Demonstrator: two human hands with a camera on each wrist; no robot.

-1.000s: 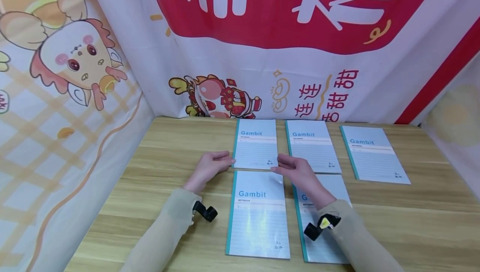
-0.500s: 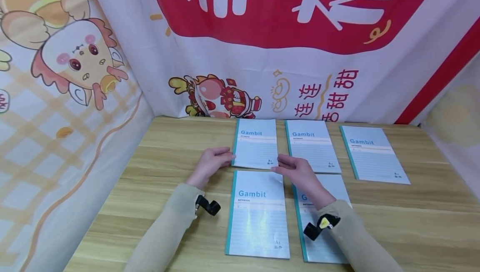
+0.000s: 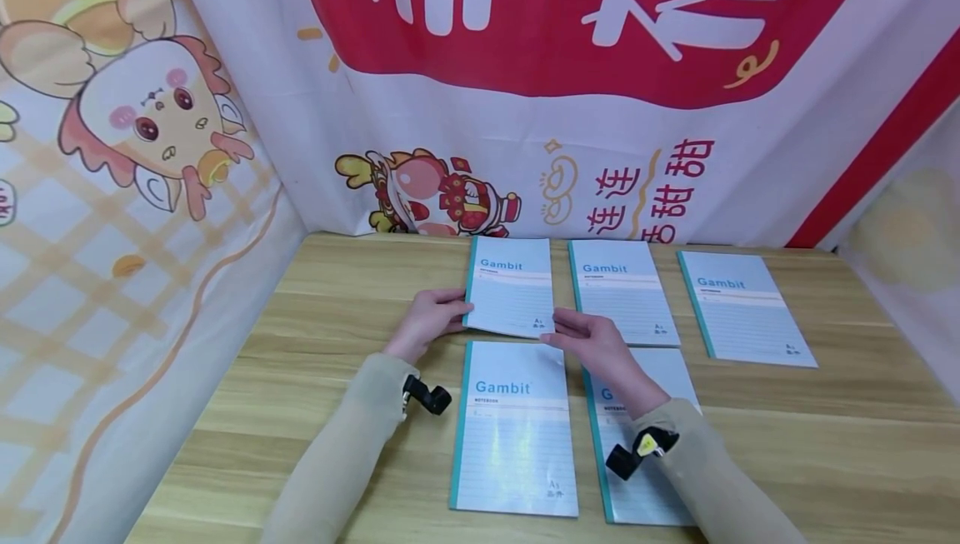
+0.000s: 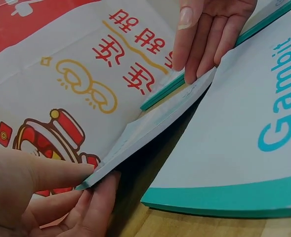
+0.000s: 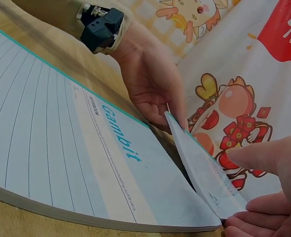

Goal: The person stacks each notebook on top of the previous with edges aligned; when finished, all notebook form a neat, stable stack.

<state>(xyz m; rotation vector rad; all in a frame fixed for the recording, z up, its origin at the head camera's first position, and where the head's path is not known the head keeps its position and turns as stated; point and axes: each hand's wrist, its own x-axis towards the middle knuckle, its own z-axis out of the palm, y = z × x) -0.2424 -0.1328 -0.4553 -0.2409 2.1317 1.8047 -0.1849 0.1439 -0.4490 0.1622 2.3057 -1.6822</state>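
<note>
A light blue Gambit notebook (image 3: 512, 290) with a teal spine lies at the back left of the group. My left hand (image 3: 426, 324) pinches its spine edge near the front corner, thumb above and fingers beneath. In the left wrist view that notebook (image 4: 152, 126) is raised off the wood along its near edge, with a dark gap below. My right hand (image 3: 597, 346) is at its front right corner. There the right fingers (image 5: 256, 224) touch the edge, while the thumb is held apart above the cover. Just in front lies another Gambit notebook (image 3: 513, 436), flat.
Matching notebooks lie at the back middle (image 3: 624, 294), far right (image 3: 747, 308) and front right (image 3: 647, 477), the last partly under my right forearm. The wooden table (image 3: 337, 302) ends at a printed cloth (image 3: 540, 152) behind and on the left.
My left hand has moved slightly right and up, its fingers now under the notebook's edge, which has lifted and tilted a little. My right hand has stayed in place.
</note>
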